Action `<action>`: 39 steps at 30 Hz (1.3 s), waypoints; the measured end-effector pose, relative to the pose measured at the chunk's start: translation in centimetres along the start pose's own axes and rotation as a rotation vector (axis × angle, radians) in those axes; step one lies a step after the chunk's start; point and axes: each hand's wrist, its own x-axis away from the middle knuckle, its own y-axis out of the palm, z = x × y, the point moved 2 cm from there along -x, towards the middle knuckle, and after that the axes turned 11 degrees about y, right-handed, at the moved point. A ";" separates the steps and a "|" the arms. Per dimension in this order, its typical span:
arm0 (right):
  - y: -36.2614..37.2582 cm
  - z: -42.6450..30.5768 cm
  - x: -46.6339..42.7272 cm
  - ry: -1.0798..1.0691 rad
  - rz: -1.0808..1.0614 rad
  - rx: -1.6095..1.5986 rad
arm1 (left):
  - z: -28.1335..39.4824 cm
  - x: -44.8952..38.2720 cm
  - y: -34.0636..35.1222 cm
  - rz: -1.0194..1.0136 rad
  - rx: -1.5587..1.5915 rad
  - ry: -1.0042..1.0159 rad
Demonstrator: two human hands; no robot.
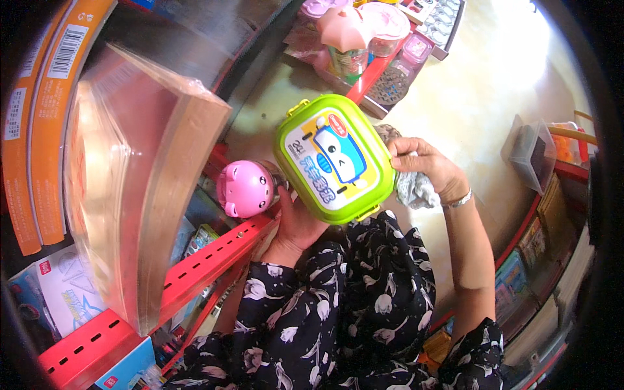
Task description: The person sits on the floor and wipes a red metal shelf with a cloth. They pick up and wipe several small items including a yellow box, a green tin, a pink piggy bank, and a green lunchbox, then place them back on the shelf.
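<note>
A square plastic box with a lime-green lid (292, 139) is held up in front of me. A cartoon car label (341, 151) with writing covers most of its lid. My left hand (297, 224) supports the box from below, its fingers hidden underneath. My right hand (426, 163) holds a crumpled grey-white cloth (416, 191) against the lid's right edge, with thumb and fingertips at the rim. Yellow clasps show on two sides of the lid. Close beside my left thumb is a container with a pink animal-shaped lid (247, 189), its lower part largely hidden.
A red perforated shelf rail (209, 261) runs along my left, with a plastic-wrapped box (183, 161) and orange boxes (53, 122) above. Pink-lidded jars (348, 29) stand ahead. At right are a clear plastic bin (531, 156) and a low shelf of stacked goods.
</note>
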 end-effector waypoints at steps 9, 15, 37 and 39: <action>1.2 5.7 5.0 0.083 0.213 0.129 | -1.0 -1.8 3.5 -0.158 -0.271 -0.046; -1.6 5.4 8.7 -0.302 0.862 -0.272 | -3.7 -3.0 3.3 -0.167 -0.292 -0.142; 7.2 -0.7 1.8 -0.769 0.740 1.234 | -4.3 -2.7 2.1 -0.016 -0.613 0.053; 7.5 -0.8 1.8 -0.750 0.691 1.317 | -4.0 -2.6 1.3 -0.014 -0.640 0.031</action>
